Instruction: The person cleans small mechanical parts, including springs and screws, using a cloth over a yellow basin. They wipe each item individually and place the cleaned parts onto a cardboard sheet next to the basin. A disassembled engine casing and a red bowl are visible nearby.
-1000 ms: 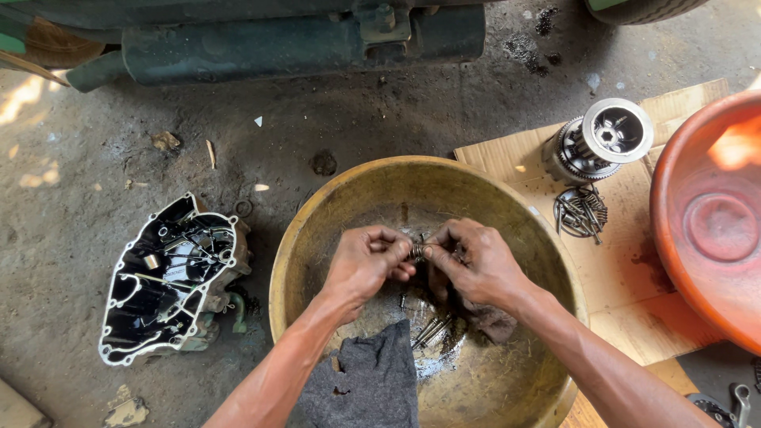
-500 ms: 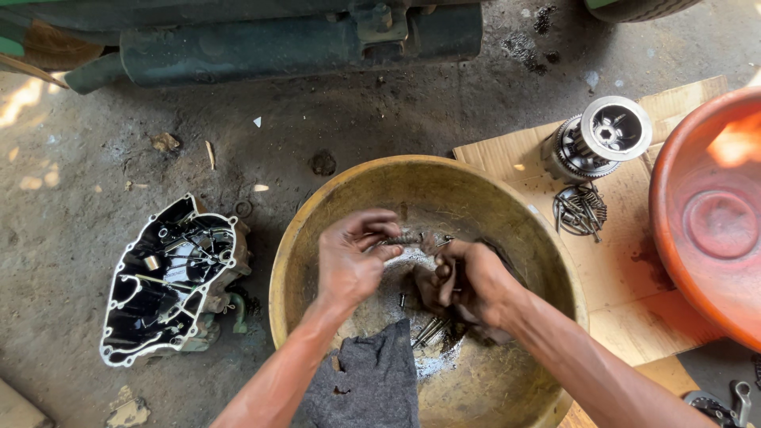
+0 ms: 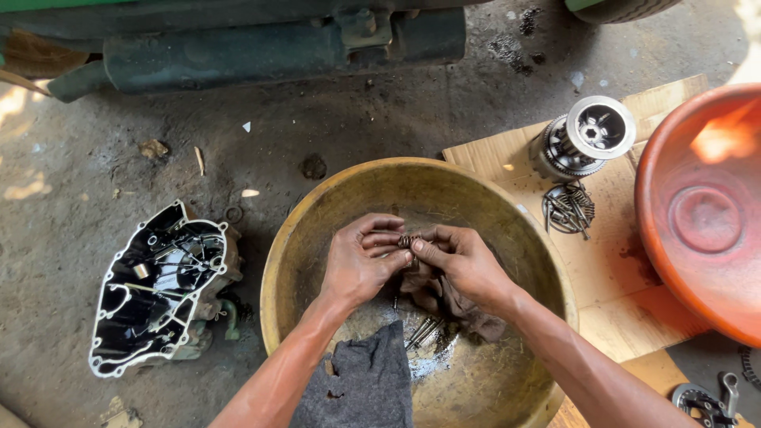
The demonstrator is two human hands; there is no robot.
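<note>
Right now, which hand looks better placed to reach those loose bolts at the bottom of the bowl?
Probably the right hand: the loose bolts lie just below it, beside its dark rag. The left hand sits farther over; both pinch a small spring.

Overall light: soft, even daylight, moderately bright, no harsh contrast over the middle.
Sun patches: bright spots on the floor (image 3: 32,186) at the left edge and at the top right corner.
Glare: a washed-out highlight on the orange basin (image 3: 717,139); metal rim of the clutch part (image 3: 602,127) shines.
Shadows: soft, dark under the vehicle frame (image 3: 261,51) along the top; faint inside the brass bowl (image 3: 317,214).
Sharpness: clear throughout; hands (image 3: 412,257) show slight softness.
Edges: mild wide-angle bending.
</note>
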